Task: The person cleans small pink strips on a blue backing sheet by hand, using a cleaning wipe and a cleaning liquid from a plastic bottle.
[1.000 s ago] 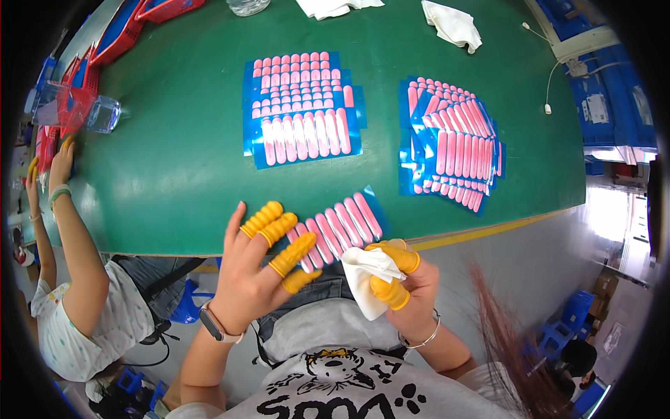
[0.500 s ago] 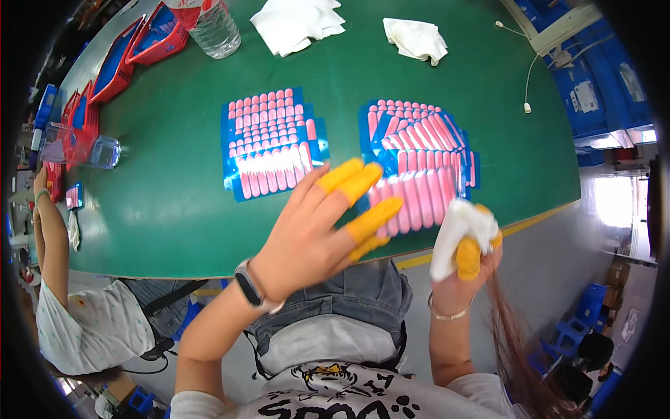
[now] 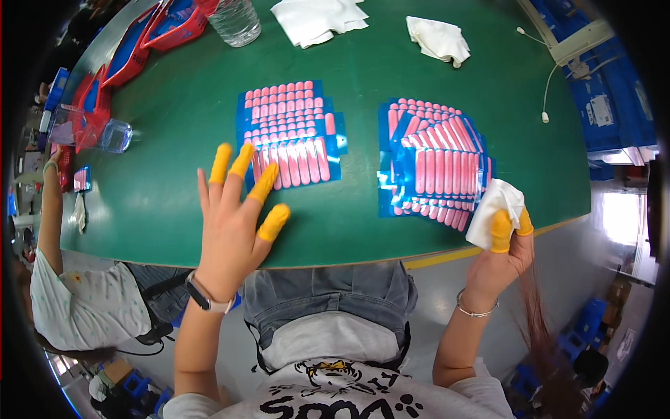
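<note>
My left hand (image 3: 234,213), with yellow finger cots on several fingers, is spread at the lower left edge of the left stack of blue sheets (image 3: 257,126). Rows of pink, round-ended strips cover these sheets. The fingertips are over or touching the stack's near corner; which one I cannot tell. Toward the right lies a second, fanned pile of similar blue sheets with pink strips (image 3: 447,171). Beside its near right corner, my right hand (image 3: 504,244), also in yellow finger cots, is closed on a folded white cloth (image 3: 499,202).
White cloths (image 3: 317,17) lie at the back, with another crumpled cloth (image 3: 438,40) farther right. A clear plastic cup (image 3: 237,24) and red baskets (image 3: 132,59) line the far left. Another person's arm (image 3: 51,209) rests at the left table edge. A white cable (image 3: 546,91) hangs at right.
My left hand has moved left from the right pile to the left stack, its fingers spreading. My right hand has shifted slightly right and up with the cloth. The view has shifted a little.
</note>
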A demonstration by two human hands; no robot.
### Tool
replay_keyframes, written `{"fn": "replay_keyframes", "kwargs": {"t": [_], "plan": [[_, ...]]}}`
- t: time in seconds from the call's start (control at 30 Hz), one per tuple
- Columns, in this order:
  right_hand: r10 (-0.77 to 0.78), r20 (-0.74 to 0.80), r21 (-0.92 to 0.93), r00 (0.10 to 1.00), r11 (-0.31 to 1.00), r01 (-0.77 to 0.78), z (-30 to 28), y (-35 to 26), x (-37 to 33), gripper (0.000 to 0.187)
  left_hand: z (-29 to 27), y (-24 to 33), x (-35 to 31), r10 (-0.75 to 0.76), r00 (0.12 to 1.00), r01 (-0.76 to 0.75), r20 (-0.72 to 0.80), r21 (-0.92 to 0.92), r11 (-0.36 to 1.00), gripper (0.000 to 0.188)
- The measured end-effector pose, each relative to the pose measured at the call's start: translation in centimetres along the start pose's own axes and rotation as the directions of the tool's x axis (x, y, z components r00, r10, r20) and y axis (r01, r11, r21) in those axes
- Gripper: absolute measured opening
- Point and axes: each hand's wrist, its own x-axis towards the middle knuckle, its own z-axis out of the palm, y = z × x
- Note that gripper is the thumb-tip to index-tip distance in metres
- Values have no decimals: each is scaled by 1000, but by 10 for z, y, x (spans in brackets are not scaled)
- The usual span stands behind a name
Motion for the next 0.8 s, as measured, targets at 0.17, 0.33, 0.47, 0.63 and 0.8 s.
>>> {"fn": "replay_keyframes", "kwargs": {"t": [0.17, 0.33, 0.47, 0.63, 0.8], "plan": [[-15, 214, -178, 977, 983, 54, 44, -32, -28, 32, -15, 39, -52, 52, 983, -18, 177, -189, 982, 66], [-228, 735, -238, 638, 795, 559, 92, -20, -53, 23, -11, 46, -72, 9, 991, 14, 134, -172, 985, 61], [-196, 863, -264, 466, 612, 745, 107, -15, -53, 10, -10, 47, -78, 13, 993, 9, 114, -196, 981, 54], [-178, 899, -264, 400, 508, 820, 117, -18, -45, 13, -6, 40, -87, 29, 995, -5, 92, -253, 967, 55], [-194, 931, -177, 309, 502, 847, 120, -16, -46, 5, -6, 45, -84, -2, 996, 25, 91, -257, 966, 51]]}}
